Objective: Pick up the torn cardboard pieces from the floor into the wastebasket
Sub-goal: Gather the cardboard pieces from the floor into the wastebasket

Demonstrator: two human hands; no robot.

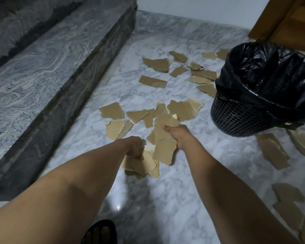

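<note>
My right grip (pixel 177 136) clutches a bunch of torn cardboard pieces (pixel 163 143) above the marble floor (pixel 174 199). Just beside it and lower, my left grip (pixel 135 147) pinches a second bunch (pixel 144 166). Loose scraps (pixel 113 111) lie scattered ahead and to the right. The mesh wastebasket (pixel 245 118), lined with a black bag (pixel 271 71), stands right, with scraps close against it. A grey stone step (pixel 51 76) runs along the left.
</note>
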